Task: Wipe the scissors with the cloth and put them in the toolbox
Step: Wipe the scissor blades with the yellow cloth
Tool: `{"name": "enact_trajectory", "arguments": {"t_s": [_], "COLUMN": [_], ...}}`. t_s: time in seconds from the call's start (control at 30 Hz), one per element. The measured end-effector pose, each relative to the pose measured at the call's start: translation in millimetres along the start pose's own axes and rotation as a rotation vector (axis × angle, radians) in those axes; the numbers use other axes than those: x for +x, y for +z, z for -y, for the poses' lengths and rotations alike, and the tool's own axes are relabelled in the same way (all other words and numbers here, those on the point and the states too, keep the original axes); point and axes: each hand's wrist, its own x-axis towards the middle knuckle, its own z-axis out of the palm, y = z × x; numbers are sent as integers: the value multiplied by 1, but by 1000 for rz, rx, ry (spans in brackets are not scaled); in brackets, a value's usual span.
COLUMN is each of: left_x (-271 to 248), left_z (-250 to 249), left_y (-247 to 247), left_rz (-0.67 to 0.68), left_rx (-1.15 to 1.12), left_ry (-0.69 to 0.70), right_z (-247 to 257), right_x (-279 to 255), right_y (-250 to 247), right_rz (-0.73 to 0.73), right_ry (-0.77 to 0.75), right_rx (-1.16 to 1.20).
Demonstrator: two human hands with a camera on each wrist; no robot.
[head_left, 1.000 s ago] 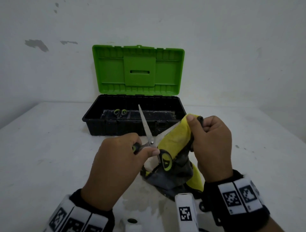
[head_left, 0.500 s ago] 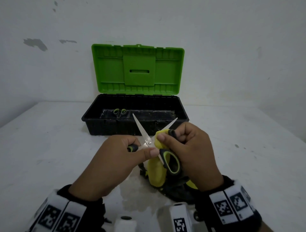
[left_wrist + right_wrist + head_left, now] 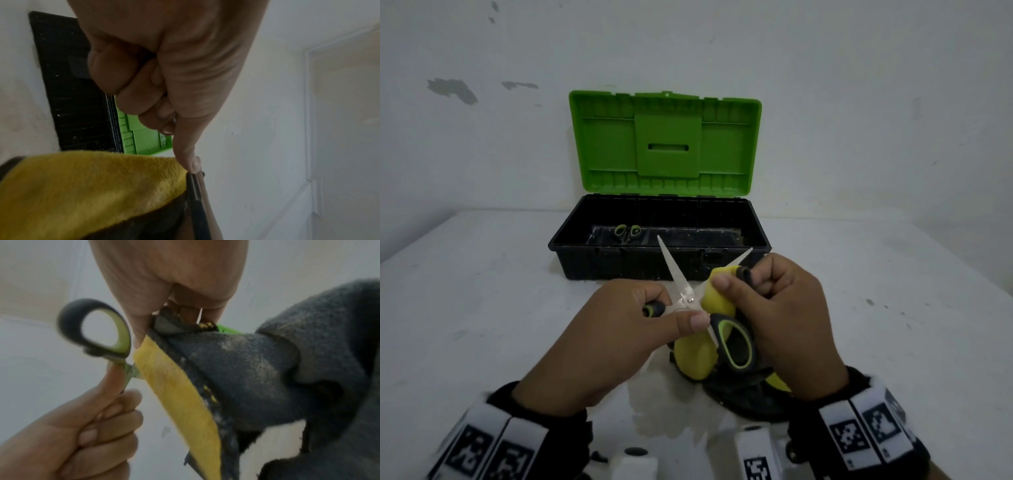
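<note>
Right hand (image 3: 787,318) slid the pinched cloth (image 3: 717,291) down the blade, probably mid-wipe; left hand (image 3: 616,332) grips the scissors (image 3: 690,301); toolbox (image 3: 659,253) next.

Scissors (image 3: 690,299) with black-and-green handles, blades spread wide in a V, held above the table in front of the toolbox. Yellow-and-grey cloth (image 3: 697,356) folded over one blade, its tail on the table. Black toolbox (image 3: 592,255), green lid upright, open.

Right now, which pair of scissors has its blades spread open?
The black-and-green-handled scissors held in the hands; the smaller pair lies inside the black toolbox.
</note>
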Motion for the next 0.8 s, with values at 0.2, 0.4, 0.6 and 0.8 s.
{"name": "enact_trajectory", "arguments": {"t_s": [0.2, 0.4, 0.6, 0.8], "left_x": [0, 4, 7, 7], "left_z": [3, 9, 11, 8], "left_y": [2, -5, -24, -24], "left_rz": [-19, -30, 148, 77], "left_rx": [62, 163, 47, -200], "left_ry": [-3, -27, -105, -44], "right_z": [-7, -16, -26, -30], "right_x": [17, 25, 30, 35], "right_y": [-12, -33, -53, -67], "right_rz": [-140, -158, -136, -154], "right_ry": [40, 66, 115, 106], "right_rx": [-66, -136, -200, -208]}}
